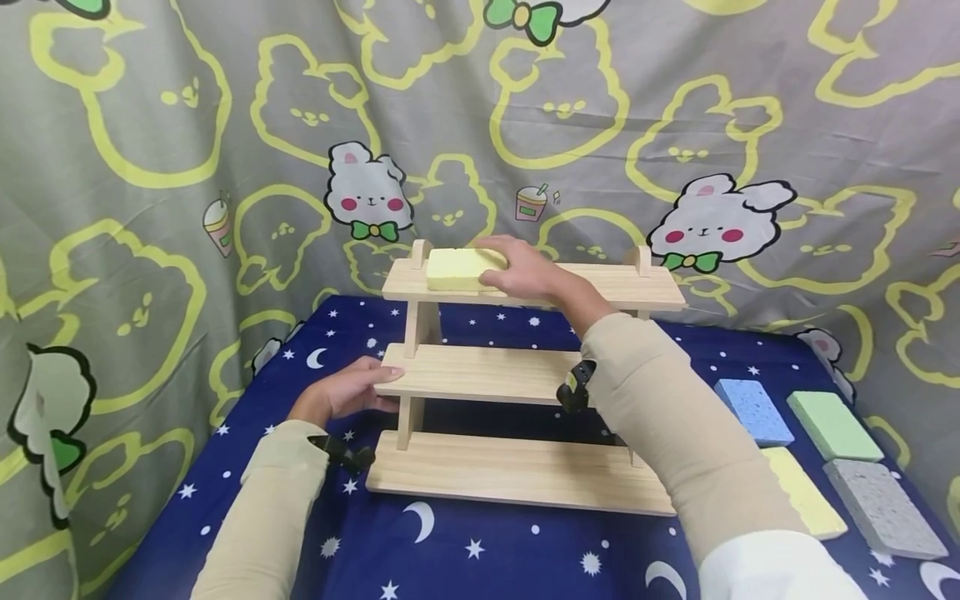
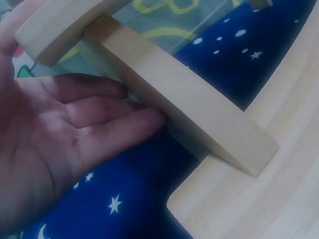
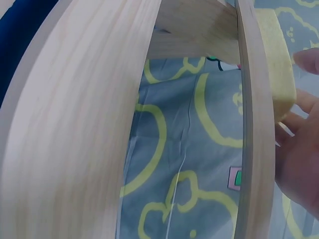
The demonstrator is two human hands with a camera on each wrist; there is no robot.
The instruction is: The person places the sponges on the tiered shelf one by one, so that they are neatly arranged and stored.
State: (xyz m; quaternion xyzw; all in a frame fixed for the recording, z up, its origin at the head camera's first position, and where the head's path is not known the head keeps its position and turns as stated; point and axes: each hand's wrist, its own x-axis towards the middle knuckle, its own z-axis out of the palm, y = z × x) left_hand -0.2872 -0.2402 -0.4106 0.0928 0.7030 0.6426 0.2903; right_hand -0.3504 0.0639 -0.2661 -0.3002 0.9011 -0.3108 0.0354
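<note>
Grey fabric printed with yellow-outlined bears and white rabbits (image 1: 442,125) hangs behind a tabletop (image 1: 540,554) spread with dark blue star-and-moon cloth. On it stands a three-tier pale wooden shelf (image 1: 480,475). Toward the left of its top tier sits a pale yellow rectangular sponge block (image 1: 452,268), its right end pinched by the right hand (image 1: 522,268), thumb in front. The left hand (image 1: 348,390) clasps the left end of the middle tier, thumb on top, fingers below. Blue (image 1: 753,412), green (image 1: 835,426), yellow (image 1: 808,493) and grey (image 1: 885,508) slabs lie at the right. The block looks light, soft and easily dented, with a grippy, porous face; a gentle pinch across its narrower width should suit it. The shelf seems stiff, best held by a board end.
</note>
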